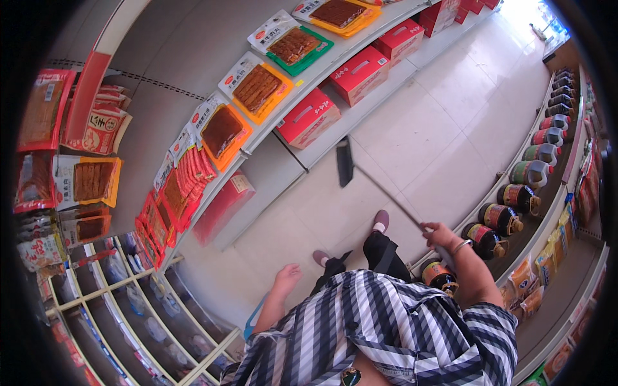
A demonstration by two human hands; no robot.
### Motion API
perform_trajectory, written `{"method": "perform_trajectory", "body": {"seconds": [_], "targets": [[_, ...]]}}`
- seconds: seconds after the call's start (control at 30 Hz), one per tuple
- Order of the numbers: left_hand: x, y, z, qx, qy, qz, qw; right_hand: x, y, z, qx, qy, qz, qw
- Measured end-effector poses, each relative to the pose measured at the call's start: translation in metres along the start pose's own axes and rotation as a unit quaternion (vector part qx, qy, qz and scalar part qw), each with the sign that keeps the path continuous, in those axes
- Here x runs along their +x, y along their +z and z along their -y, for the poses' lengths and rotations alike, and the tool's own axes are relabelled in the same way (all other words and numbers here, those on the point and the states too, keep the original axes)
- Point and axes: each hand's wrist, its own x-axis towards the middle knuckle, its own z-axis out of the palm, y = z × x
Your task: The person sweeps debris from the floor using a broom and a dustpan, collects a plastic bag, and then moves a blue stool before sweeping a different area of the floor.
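Note:
My right hand (pixel 440 235) is closed around the upper part of a long-handled broom, beside the bottle shelf on the right. The broom's thin handle (pixel 393 198) slants away to its dark head (pixel 344 163), which is at the tiled floor (pixel 429 159) near the base of the left shelf. On the left, my left hand (pixel 288 277) hangs over the floor with nothing visible in it; its fingers are partly curled. Something blue (pixel 255 316) shows behind that forearm.
A shelf edge (pixel 244 153) with packaged snacks curves along the left, above red boxes (pixel 309 118). Dark bottles (pixel 497 217) line a low shelf on the right. Divided bins (pixel 159 309) stand at the lower left. My shoes (pixel 380 221) are on the floor between the shelves.

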Motion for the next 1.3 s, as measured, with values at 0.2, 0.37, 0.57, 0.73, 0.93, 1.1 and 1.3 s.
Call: {"method": "perform_trajectory", "body": {"seconds": [0.2, 0.37, 0.57, 0.73, 0.93, 1.1, 1.3], "targets": [[0.006, 0.012, 0.015, 0.095, 0.030, 0.033, 0.994, -0.002, -0.086, 0.015, 0.035, -0.031, -0.140, 0.989], [-0.001, -0.001, 0.043, 0.094, -0.044, -0.004, 0.995, -0.031, -0.094, 0.034, -0.008, -0.084, -0.220, 0.972], [0.011, -0.013, 0.127, 0.050, -0.066, -0.011, 0.996, -0.138, -0.011, -0.001, -0.167, -0.140, -0.263, 0.940], [0.007, -0.013, 0.168, 0.051, -0.096, 0.016, 0.994, -0.206, 0.063, -0.017, -0.092, -0.069, -0.117, 0.986], [0.005, -0.039, 0.204, 0.029, -0.116, -0.020, 0.993, -0.177, 0.121, -0.014, -0.182, -0.026, 0.080, 0.980], [-0.004, -0.044, 0.175, 0.011, -0.093, -0.084, 0.992, -0.078, 0.104, -0.078, -0.249, -0.130, 0.107, 0.954], [-0.015, 0.010, 0.137, 0.017, -0.173, -0.076, 0.982, -0.108, -0.028, -0.074, -0.154, -0.006, 0.061, 0.986]]}}
